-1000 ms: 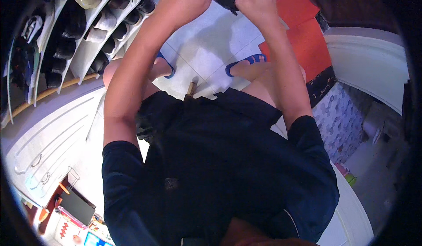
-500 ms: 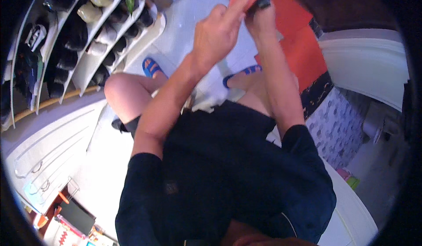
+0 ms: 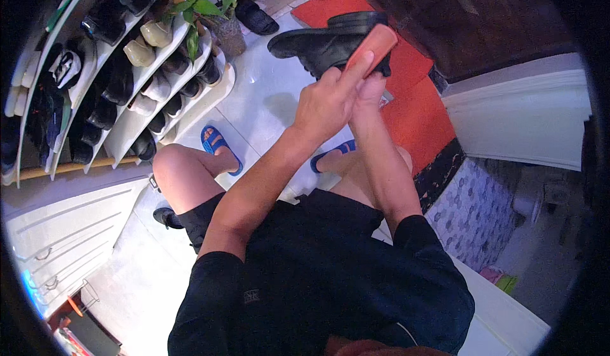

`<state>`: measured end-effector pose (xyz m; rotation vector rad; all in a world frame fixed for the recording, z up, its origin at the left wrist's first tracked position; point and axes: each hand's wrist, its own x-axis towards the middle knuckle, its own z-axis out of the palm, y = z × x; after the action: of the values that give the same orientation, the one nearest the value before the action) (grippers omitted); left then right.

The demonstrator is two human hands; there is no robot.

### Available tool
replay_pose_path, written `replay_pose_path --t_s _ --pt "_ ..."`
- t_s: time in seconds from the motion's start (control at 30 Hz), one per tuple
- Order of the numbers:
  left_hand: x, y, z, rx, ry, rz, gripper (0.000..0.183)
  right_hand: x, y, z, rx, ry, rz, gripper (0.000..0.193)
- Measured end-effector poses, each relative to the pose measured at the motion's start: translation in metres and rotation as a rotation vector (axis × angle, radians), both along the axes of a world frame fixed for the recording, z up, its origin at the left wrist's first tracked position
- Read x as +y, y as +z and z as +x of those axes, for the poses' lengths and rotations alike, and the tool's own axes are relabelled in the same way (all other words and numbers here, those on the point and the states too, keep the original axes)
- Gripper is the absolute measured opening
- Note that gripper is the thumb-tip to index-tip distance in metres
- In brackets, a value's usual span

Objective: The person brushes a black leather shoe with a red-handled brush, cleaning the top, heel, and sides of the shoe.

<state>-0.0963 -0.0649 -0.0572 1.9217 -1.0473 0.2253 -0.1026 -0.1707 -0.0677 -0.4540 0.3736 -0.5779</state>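
My left hand (image 3: 324, 105) is closed around a flat reddish-orange brush (image 3: 373, 49), with the index finger stretched along its back. Its bristles are hidden from me. The brush lies against the side of a black shoe (image 3: 305, 46), held up in front of me with the toe pointing left. At the shoe's right end, my right hand (image 3: 370, 92) holds it; the brush and the shoe cover most of those fingers, so how far they reach inside cannot be made out.
A white rack (image 3: 210, 98) with several rows of shoes stands at the left. Behind it are a potted plant (image 3: 225, 32) and a black slipper (image 3: 256, 16). Red mats (image 3: 422, 111) lie at the right, beside a white door frame (image 3: 515, 111). Blue sandals (image 3: 219, 146) are on my feet.
My view has shifted, so the black shoe now shows nearly whole. Both hands appear lower in the picture and closer together, with the brush still in my left hand.
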Motion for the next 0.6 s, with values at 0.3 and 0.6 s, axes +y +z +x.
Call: replay_pose_path --t_s 0.3,0.6 --pt "0.038 -0.070 0.033 0.009 0.094 -0.042 0.051 -0.013 0.006 0.002 -0.519 0.261 0.149 0.058" --pt "0.070 -0.102 0.068 -0.142 0.219 -0.054 0.051 -0.008 0.015 -0.004 -0.425 0.307 0.172 0.062"
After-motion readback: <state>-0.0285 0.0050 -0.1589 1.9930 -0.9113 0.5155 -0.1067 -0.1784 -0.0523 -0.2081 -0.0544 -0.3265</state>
